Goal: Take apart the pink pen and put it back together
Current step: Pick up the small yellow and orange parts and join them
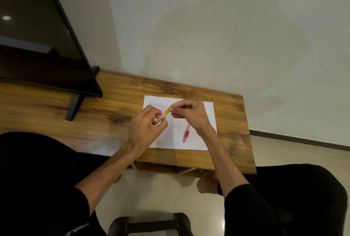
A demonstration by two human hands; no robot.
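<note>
A pink pen lies on a white sheet of paper, its tip toward me and its far end hidden under my right wrist. Above the sheet both hands hold an orange-yellow pen. My left hand grips its lower end, fingers curled round it. My right hand pinches its upper end between thumb and fingertips. Neither hand touches the pink pen.
The paper lies on a low wooden table against a pale wall. A dark flat screen on a stand occupies the table's left part. My knees in black flank the table, and a dark stool stands below on the tiled floor.
</note>
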